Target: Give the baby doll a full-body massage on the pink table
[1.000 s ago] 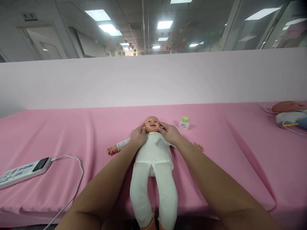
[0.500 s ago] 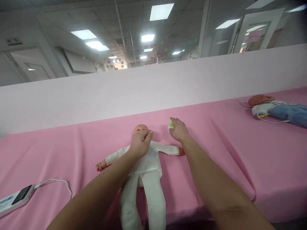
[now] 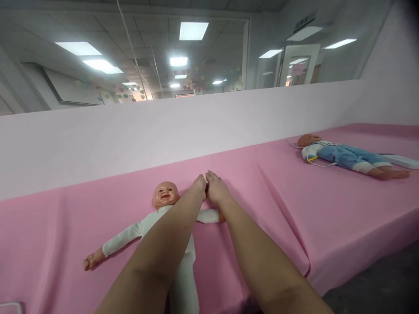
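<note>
Pink cloth (image 3: 248,170) covers the long worktop. A doll in white (image 3: 149,221) lies on its back on it, with its shiny face up and its mouth a little open. One doll arm sticks out far to the left side of the view. The other sticks out to the right, and its little hand is right by the person's right wrist.

The left hand (image 3: 198,186) and the right hand (image 3: 217,188) are close together, just past the doll's head. The left arm goes over the doll and hides part of its tummy and legs. The left fingers are bent in. The right hand is cupped, with its fingers close together. A tiny bit of a yellow-green thing (image 3: 206,178) peeks out between the two hands. The rest is hidden, so I cannot tell which hand is pinching it, or how tight.

Far off on the right, a doll in blue pants (image 3: 347,156) lies on the same cloth, with thin white wires near its head and arm. Behind the cloth is a low white wall (image 3: 183,135), with a big window (image 3: 147,48) on top.
</note>
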Action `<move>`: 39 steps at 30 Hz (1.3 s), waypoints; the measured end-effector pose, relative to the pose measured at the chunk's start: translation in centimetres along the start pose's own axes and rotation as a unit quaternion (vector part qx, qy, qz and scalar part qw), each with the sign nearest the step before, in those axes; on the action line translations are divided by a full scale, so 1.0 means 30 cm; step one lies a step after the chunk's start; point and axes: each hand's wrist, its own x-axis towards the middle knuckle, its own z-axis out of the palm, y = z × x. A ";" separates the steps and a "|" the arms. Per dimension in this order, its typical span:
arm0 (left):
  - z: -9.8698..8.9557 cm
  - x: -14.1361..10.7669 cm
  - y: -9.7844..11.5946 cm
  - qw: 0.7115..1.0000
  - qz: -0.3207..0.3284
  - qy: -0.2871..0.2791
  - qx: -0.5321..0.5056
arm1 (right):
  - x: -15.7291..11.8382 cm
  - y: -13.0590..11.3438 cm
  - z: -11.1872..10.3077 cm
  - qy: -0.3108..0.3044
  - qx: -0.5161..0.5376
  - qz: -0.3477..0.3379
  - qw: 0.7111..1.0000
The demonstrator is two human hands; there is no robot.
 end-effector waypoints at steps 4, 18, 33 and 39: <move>-0.035 -0.019 0.003 1.000 0.000 -0.001 0.018 | -0.002 0.002 0.005 0.005 0.010 0.001 1.000; -0.575 -0.542 -0.070 0.975 0.149 0.000 -0.165 | -0.042 -0.059 -0.048 0.014 0.016 -0.039 0.999; -0.680 -0.537 -0.196 0.930 0.168 -0.024 -0.326 | -0.479 -0.653 -0.014 -0.258 0.112 -0.359 0.890; -0.661 -0.559 -0.205 0.924 0.155 -0.078 -0.340 | -0.391 -0.613 0.036 -0.209 0.045 -0.351 0.912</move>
